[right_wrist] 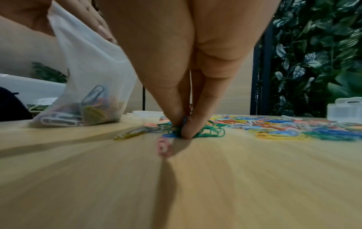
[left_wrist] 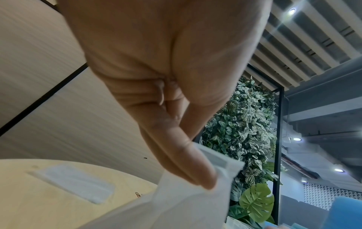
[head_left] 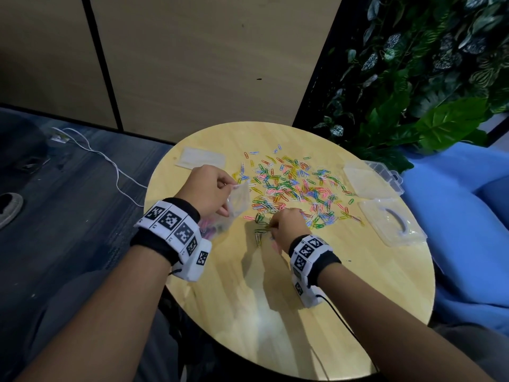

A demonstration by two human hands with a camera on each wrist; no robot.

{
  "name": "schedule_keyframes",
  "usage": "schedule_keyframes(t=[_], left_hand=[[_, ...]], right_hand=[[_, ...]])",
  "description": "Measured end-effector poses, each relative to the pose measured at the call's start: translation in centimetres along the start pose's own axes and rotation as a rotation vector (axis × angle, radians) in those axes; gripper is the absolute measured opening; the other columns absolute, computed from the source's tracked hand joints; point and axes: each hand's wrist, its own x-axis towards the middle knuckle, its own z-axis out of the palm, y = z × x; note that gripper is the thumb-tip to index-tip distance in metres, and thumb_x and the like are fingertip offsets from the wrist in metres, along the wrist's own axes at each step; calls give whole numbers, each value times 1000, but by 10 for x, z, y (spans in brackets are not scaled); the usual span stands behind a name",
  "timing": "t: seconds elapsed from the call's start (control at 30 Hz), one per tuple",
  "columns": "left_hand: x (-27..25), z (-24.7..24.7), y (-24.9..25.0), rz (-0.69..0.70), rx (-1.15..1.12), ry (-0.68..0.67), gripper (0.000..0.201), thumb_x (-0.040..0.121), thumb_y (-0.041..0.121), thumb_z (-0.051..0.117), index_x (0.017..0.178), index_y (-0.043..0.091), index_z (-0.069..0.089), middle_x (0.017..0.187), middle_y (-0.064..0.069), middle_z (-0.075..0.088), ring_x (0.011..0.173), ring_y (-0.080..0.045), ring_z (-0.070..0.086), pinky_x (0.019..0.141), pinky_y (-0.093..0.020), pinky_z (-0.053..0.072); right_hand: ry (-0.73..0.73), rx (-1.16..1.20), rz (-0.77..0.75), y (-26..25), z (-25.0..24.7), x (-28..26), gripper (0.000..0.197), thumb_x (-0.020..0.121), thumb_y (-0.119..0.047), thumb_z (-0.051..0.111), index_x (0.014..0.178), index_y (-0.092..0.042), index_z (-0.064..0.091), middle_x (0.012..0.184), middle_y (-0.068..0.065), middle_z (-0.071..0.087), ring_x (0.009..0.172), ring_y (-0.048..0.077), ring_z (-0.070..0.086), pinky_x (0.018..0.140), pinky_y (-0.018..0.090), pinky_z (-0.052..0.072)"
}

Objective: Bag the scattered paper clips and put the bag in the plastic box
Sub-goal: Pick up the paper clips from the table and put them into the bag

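A: Left hand (head_left: 208, 188)?
B: Pinches the rim of the bag (right_wrist: 86, 80); bag bottom rests on the table (head_left: 303, 299), some clips inside.
A: Right hand (head_left: 286, 226)?
B: Fingertips (right_wrist: 188, 130) pinch green paper clips (right_wrist: 211, 131) at the pile's near edge. Plastic box (head_left: 371, 179) sits far right, open.

This looks like an office lounge or break-out corner. Tan wall panels (head_left: 192, 64) divided by black strips fill the upper left of the head view, above dark grey-blue carpet (head_left: 68, 202) crossed by a white cable (head_left: 110, 161). A wall of artificial foliage (head_left: 427, 64) fills the upper right, with blue upholstered seating (head_left: 454, 230) below it, beside a small round wooden table (head_left: 275, 299). The left wrist view's upper right shows a slatted ceiling (left_wrist: 293, 38) with recessed spotlights (left_wrist: 292, 11).
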Motion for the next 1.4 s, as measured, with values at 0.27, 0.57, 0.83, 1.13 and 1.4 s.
schedule_keyframes(t=[0.27, 0.57, 0.83, 1.13, 1.4], left_hand=[[-1, 3, 3, -2, -6, -9, 16, 100, 6, 57, 105, 5, 72, 78, -9, 67, 57, -24, 74, 54, -28, 62], [3, 14, 7, 9, -17, -18, 15, 100, 5, 56, 104, 8, 70, 83, -7, 66, 55, -24, 73, 59, -37, 64], [5, 9, 4, -17, -47, 7, 15, 100, 5, 58, 106, 3, 72, 82, -16, 71, 58, -25, 74, 58, -34, 64], [6, 6, 5, -16, -29, 40, 16, 101, 7, 57, 104, 6, 73, 76, -7, 68, 54, -19, 73, 59, -33, 64], [6, 0, 2, -9, 29, 70, 15, 99, 6, 60, 102, 4, 74, 70, -2, 66, 44, -11, 67, 54, -28, 62]], right_hand=[[-111, 1102, 349, 37, -38, 3, 3, 78, -5, 78, 78, -8, 77, 92, 9, 75, 94, 24, 72, 89, 34, 57], [-217, 1657, 116, -37, -72, -9, 25, 88, 1, 65, 110, 11, 65, 91, 11, 71, 78, 15, 71, 70, 19, 59], [23, 693, -97, -65, -51, -2, 25, 81, 2, 62, 95, -10, 78, 66, -5, 63, 55, 7, 52, 59, 17, 44], [214, 612, -217, -46, -75, -2, 18, 86, -10, 64, 85, -20, 79, 82, -2, 75, 71, 16, 68, 67, 28, 59], [-198, -94, -436, -19, -1, 1, 57, 99, -43, 41, 149, -17, 34, 156, 7, 33, 137, 28, 39, 110, 43, 35]])
